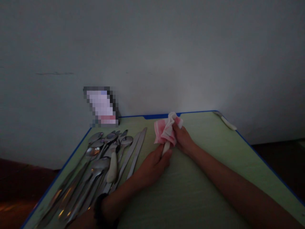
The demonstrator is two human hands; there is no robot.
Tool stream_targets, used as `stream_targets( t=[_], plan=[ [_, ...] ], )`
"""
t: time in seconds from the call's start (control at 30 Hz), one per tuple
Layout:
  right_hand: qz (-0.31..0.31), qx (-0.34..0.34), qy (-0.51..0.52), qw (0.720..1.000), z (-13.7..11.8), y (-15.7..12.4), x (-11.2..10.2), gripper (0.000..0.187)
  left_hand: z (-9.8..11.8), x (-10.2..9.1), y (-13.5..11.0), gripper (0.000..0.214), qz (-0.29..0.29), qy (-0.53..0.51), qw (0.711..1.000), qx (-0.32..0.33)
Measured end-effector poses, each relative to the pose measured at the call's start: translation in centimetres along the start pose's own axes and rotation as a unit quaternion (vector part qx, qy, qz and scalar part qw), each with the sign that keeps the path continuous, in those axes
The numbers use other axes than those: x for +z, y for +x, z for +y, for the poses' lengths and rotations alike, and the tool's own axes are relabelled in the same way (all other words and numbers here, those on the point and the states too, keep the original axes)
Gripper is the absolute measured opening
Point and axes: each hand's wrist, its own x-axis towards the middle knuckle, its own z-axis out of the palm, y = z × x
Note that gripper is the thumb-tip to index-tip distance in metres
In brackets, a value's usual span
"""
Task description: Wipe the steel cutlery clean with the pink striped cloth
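Note:
My left hand (pixel 156 163) is closed round the pale handle (pixel 166 147) of a utensil. The utensil's other end is hidden inside a pink and white cloth (pixel 164 130), so its kind cannot be made out. My right hand (pixel 183 137) grips the cloth, which is bunched over that hidden end. Left of my left hand lies a spread of metal cutlery: several spoons (pixel 101 163), a piece with a thick white handle (pixel 112 168) and two table knives (pixel 139 149) side by side.
The pale green table (pixel 202 190) has a blue edge and stands against a grey wall (pixel 152 57). A blurred-out device with a lit screen (pixel 101 106) leans at the back left. At the far right corner lies a white-handled utensil (pixel 227 122).

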Motion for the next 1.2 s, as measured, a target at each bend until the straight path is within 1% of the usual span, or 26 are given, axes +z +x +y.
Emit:
stream_targets(
  t=[0.03,0.1,0.2,0.33,0.43,0.47,0.5,0.53,0.63,0.77,0.93,1.0,1.03,1.13,1.2],
  plan=[
    [-0.008,0.019,0.032,0.999,-0.1,0.0,0.1,0.033,0.0,0.0,0.0,0.025,0.000,-0.014,1.000,-0.003],
    [-0.046,0.051,0.081,0.994,-0.5,-0.2,0.2,0.030,-0.2,-0.1,0.1,0.025,0.007,-0.040,0.999,-0.011],
    [-0.110,0.081,0.100,0.985,-1.1,-0.3,-0.1,0.027,-0.5,-0.2,0.2,0.027,0.031,-0.063,0.997,-0.027],
    [-0.173,0.112,0.048,0.977,-1.9,0.1,-1.9,0.031,-0.6,-0.4,0.3,0.028,0.067,-0.080,0.994,-0.031],
    [-0.211,0.110,-0.034,0.971,-3.0,0.7,-3.8,0.028,-0.5,-0.5,0.2,0.030,0.136,-0.101,0.985,-0.027],
    [-0.229,0.114,-0.074,0.964,-3.5,0.8,-4.4,0.026,-0.5,-0.6,0.2,0.031,0.156,-0.110,0.981,-0.022],
    [-0.256,0.125,-0.120,0.951,-4.0,0.8,-4.8,0.024,-0.5,-0.6,0.2,0.031,0.168,-0.116,0.979,-0.016],
    [-0.280,0.130,-0.160,0.938,-4.5,0.8,-5.1,0.023,-0.5,-0.6,0.2,0.028,0.171,-0.120,0.978,-0.009],
    [-0.333,0.132,-0.255,0.898,-5.7,0.6,-5.4,0.017,-0.7,-0.5,0.2,0.022,0.149,-0.113,0.982,0.008],
    [-0.370,0.126,-0.318,0.864,-6.3,0.1,-5.0,0.009,-1.1,-0.2,0.1,0.021,0.131,-0.085,0.988,0.014],
    [-0.411,0.137,-0.375,0.820,-6.6,-0.1,-4.5,0.011,-1.5,-0.3,0.2,0.022,0.124,-0.076,0.989,0.007],
    [-0.411,0.135,-0.375,0.820,-6.6,-0.2,-4.4,0.013,-1.5,-0.4,0.3,0.022,0.118,-0.081,0.990,0.003],
    [-0.408,0.140,-0.363,0.826,-6.5,-0.3,-4.5,0.015,-1.5,-0.4,0.3,0.022,0.115,-0.086,0.990,0.000],
    [-0.384,0.159,-0.312,0.855,-6.0,-0.2,-4.8,0.020,-1.4,-0.3,0.4,0.021,0.114,-0.133,0.984,-0.003],
    [-0.340,0.153,-0.267,0.889,-5.3,0.0,-4.9,0.024,-1.2,-0.2,0.6,0.021,0.132,-0.192,0.973,-0.001]
  ],
)
